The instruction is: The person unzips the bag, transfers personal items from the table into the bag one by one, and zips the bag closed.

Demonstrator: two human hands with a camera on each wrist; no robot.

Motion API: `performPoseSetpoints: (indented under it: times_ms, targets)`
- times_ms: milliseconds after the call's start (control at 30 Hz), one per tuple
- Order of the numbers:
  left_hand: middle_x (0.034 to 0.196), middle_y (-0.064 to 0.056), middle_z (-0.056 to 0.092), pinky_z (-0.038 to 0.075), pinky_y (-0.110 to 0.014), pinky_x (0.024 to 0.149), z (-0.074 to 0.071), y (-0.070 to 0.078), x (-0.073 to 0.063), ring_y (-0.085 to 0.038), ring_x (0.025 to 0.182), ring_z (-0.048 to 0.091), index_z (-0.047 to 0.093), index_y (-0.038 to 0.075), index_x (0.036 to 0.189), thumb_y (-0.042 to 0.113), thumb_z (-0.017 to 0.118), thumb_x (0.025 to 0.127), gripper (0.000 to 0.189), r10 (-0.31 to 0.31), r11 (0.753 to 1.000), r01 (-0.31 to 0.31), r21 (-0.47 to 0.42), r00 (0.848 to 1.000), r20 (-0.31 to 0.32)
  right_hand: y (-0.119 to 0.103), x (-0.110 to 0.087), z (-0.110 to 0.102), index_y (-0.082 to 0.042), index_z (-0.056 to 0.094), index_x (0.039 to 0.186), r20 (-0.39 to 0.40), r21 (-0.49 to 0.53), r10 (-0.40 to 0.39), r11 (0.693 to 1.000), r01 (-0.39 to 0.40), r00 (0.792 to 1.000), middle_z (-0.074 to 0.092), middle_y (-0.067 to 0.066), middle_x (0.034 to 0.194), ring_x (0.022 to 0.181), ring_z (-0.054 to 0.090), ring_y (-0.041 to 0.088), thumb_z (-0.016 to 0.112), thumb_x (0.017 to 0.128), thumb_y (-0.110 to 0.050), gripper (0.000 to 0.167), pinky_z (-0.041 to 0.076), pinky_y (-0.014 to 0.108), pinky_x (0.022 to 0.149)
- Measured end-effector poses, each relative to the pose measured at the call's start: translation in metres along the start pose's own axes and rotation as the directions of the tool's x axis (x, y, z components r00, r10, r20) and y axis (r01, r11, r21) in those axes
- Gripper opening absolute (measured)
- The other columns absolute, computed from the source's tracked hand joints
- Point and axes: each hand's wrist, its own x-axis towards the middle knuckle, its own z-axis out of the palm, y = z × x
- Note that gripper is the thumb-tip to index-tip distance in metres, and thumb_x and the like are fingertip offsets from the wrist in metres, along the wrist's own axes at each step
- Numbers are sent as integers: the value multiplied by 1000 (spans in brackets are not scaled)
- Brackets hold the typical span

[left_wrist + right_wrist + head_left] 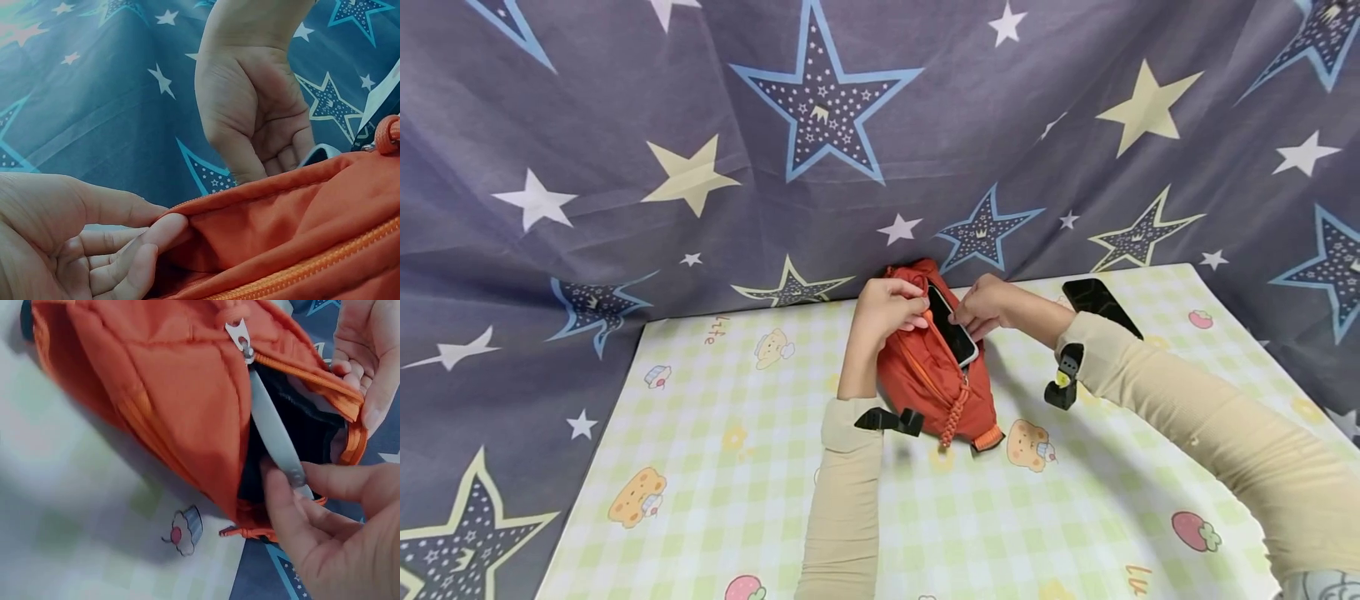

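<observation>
An orange-red waist bag [906, 387] lies on the table, its top zipper undone. A smartphone [957, 337] with a dark screen and a pale frame sits partway in the opening. My left hand [889, 312] pinches the fabric edge of the opening between thumb and fingers, as the left wrist view also shows. From the right side, my right hand [988, 305] grips the phone by its upper end. In the right wrist view, thumb and fingers pinch the phone's silvery edge [274, 425], close to the metal zipper pull [237, 332]. The phone's lower part is hidden inside the bag.
A second black phone [1101, 305] lies at the table's back right. The checked tablecloth [715, 500] carries printed cartoon figures. Right behind the table hangs a dark star-patterned cloth [647, 100]. A braided cord [953, 415] dangles from the bag's zipper.
</observation>
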Motion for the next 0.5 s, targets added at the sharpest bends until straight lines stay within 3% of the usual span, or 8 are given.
performPoseSetpoints:
  times_ms: [167, 300, 500]
  targets:
    - [90, -22, 76, 54, -18, 50, 0, 1, -1, -7, 50, 67, 74, -6, 108, 2, 73, 91, 19, -3, 1000, 3, 7, 1000, -4, -1, 1, 5, 16, 66, 118, -47, 102, -22, 994, 27, 999, 73, 4, 79, 68, 70, 15, 65, 96, -1, 28, 64, 32, 72]
    - [93, -25, 76, 55, -19, 51, 1, 1, -1, -7, 51, 68, 73, -5, 110, 4, 73, 92, 20, -21, 1000, 21, -3, 1000, 1, 0, 5, 8, 15, 66, 119, -71, 180, -13, 983, 26, 997, 73, -1, 78, 65, 69, 14, 66, 95, 0, 28, 64, 33, 74]
    - [94, -27, 75, 55, -18, 51, 3, 4, -1, -7, 51, 68, 73, -6, 112, 4, 72, 92, 22, -35, 999, 35, -22, 999, 7, -1, 4, 12, 15, 67, 115, -44, 211, -14, 977, 23, 999, 73, 1, 78, 65, 69, 14, 64, 94, 6, 24, 64, 34, 77]
